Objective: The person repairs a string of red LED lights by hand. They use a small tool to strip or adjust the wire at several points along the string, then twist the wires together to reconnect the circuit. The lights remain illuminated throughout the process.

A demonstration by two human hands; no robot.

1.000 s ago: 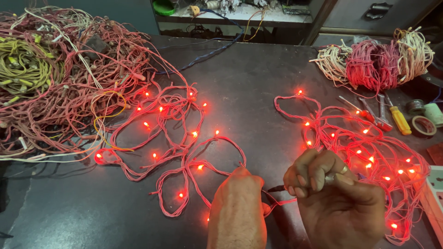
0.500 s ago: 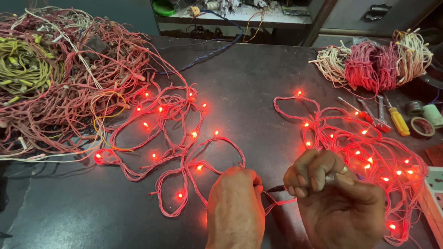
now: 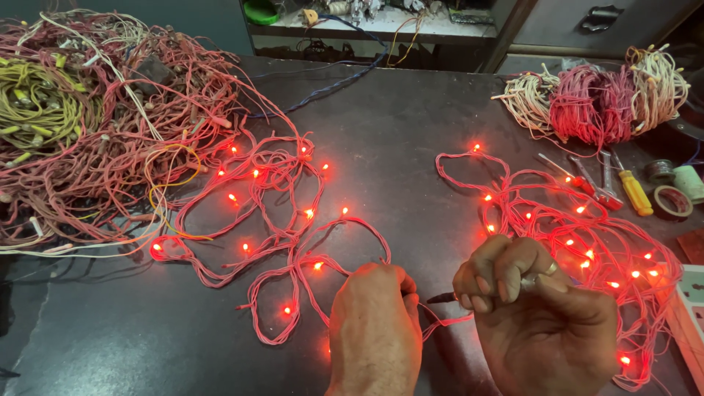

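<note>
Both hands sit at six o'clock on the dark tabletop (image 3: 411,139), close together. The left hand (image 3: 374,330) is curled shut, knuckles up, pinching the lit red light string (image 3: 293,220) where it passes beneath the fingers. The right hand (image 3: 543,315) is fisted around a small dark-tipped tool (image 3: 442,298), whose point juts toward nine o'clock, just short of the left hand's fingers. The string's wire runs roughly left to right between the two hands, along the nine-to-three line; its glowing loops spread to ten o'clock from the left hand and to two o'clock past the right. A heap of unlit wire strings (image 3: 95,125) lies at ten o'clock, coiled bundles (image 3: 601,103) at one o'clock, and a yellow-handled screwdriver (image 3: 634,192) beside tape rolls (image 3: 671,199) at two o'clock.
</note>
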